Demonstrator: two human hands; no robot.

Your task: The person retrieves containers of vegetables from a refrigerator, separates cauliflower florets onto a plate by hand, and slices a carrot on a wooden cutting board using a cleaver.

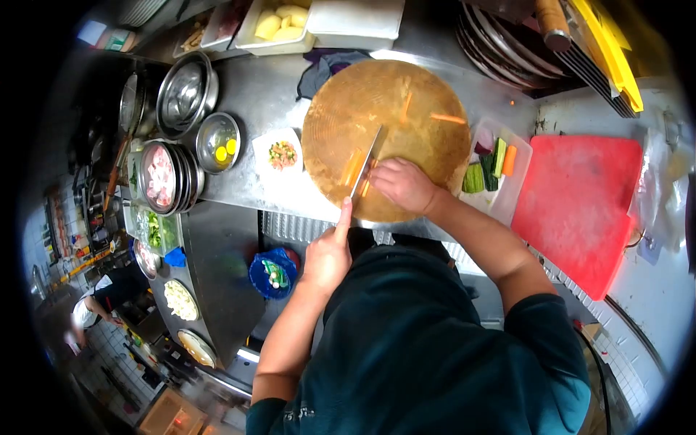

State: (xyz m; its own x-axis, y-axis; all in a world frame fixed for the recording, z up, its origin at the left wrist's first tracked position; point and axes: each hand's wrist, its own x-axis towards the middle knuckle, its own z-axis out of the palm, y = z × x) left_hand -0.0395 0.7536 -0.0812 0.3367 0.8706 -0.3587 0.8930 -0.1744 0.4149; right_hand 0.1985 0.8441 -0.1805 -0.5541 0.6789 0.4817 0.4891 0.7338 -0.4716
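My left hand point(330, 254) is closed round the handle of a kitchen knife point(367, 159), its index finger stretched toward the blade. The blade stands on a round wooden chopping block point(326, 109). Against the blade's right side, my right hand point(401, 187) has its fingers bent down on an orange carrot piece point(365, 188), mostly hidden beneath them. Cut carrot slices point(353, 167) lie just left of the blade. Farther back on the block are two loose carrot strips, one upright in view point(406, 106) and one lying sideways point(448, 118).
Right of the block, a clear tray point(516, 148) holds cucumber and carrot pieces beside a red cutting board point(580, 210). To the left are a white dish point(265, 154) of diced food, a bowl with egg yolks point(206, 138) and stacked plates point(190, 177). Another person point(90, 308) stands far left.
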